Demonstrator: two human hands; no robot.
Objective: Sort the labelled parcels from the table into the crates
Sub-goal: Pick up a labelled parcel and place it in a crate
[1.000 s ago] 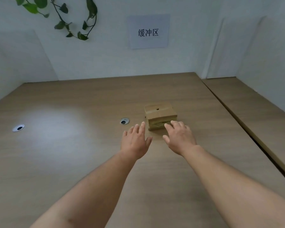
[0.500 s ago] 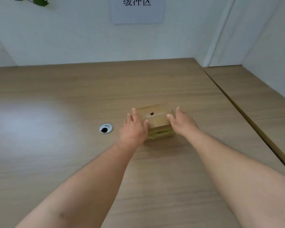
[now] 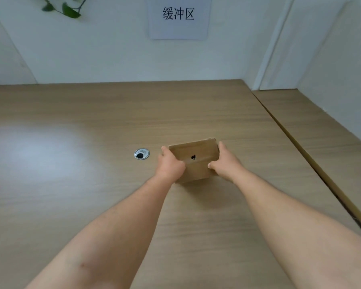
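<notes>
A small brown cardboard parcel (image 3: 196, 158) with a black mark on its top face is at the middle of the wooden table (image 3: 92, 184). It is tilted, its top turned towards me. My left hand (image 3: 169, 165) grips its left side, thumb on the near face. My right hand (image 3: 225, 161) grips its right side, fingers wrapped round the far edge. No crate is in view.
A round metal cable grommet (image 3: 141, 153) sits in the table just left of the parcel. A second table (image 3: 331, 147) adjoins on the right across a dark seam. A paper sign (image 3: 178, 16) and a plant sprig (image 3: 67, 7) hang on the white back wall.
My hands went from hovering in front of the parcel to closing on its two sides. The parcel is now tipped up towards me. The view has shifted closer and downward.
</notes>
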